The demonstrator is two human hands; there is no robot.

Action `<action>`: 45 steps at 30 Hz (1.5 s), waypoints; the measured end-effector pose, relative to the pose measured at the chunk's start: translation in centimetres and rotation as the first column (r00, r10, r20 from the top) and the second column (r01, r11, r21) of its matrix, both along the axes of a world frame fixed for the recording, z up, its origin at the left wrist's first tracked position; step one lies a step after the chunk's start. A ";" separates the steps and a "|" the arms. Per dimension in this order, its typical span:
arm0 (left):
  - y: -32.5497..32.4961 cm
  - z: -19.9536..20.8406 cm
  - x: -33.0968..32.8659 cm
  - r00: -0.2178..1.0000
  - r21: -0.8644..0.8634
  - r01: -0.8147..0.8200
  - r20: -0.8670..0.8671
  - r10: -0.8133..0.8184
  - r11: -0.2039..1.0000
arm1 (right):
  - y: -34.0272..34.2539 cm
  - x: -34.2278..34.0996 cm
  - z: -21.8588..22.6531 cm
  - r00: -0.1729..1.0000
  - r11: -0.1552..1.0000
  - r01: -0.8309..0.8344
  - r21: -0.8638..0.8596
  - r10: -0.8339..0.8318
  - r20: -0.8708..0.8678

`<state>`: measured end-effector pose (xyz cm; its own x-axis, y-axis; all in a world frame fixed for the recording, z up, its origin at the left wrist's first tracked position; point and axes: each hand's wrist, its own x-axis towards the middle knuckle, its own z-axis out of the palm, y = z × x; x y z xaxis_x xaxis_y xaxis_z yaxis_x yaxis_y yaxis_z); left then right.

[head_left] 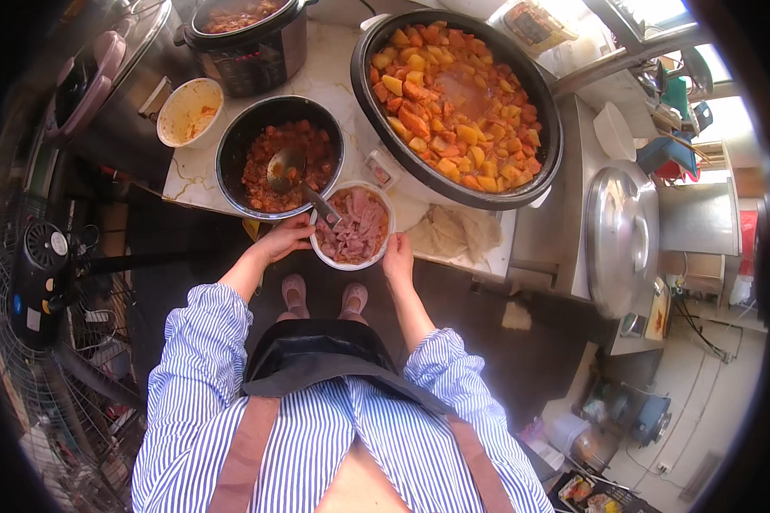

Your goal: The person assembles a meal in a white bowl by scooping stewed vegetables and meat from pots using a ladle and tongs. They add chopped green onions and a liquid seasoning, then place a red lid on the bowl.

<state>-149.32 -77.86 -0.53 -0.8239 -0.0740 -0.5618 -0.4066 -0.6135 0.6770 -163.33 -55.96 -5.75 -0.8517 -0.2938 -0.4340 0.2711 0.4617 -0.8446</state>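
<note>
The round white bowl (351,266) of pink slices (365,215) was grasped, at the near right of the dark pot (274,109), between the fingers of the left hand (287,240), nearer that pot, and the right hand (398,260).

Bright light glares through windows (727,56) at upper right of a crowded kitchen, where a pale, veined table (329,64) stands over a dark floor (453,329). A black fan (41,265) stands at far left; a whitish wall (723,410) spans the lower right.
</note>
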 end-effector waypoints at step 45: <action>9.7 1.7 0.9 0.820 -0.028 -0.534 0.226 0.526 0.845 | 1.1 -20.2 28.1 0.888 0.852 0.083 -0.517 -0.298 -0.349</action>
<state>-148.39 -68.12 1.17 -0.5209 -0.4410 -0.7309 -0.1452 -0.7979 0.5850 -183.49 -54.84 22.36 -0.9770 -0.1830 0.1098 -0.1021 -0.0511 -0.9935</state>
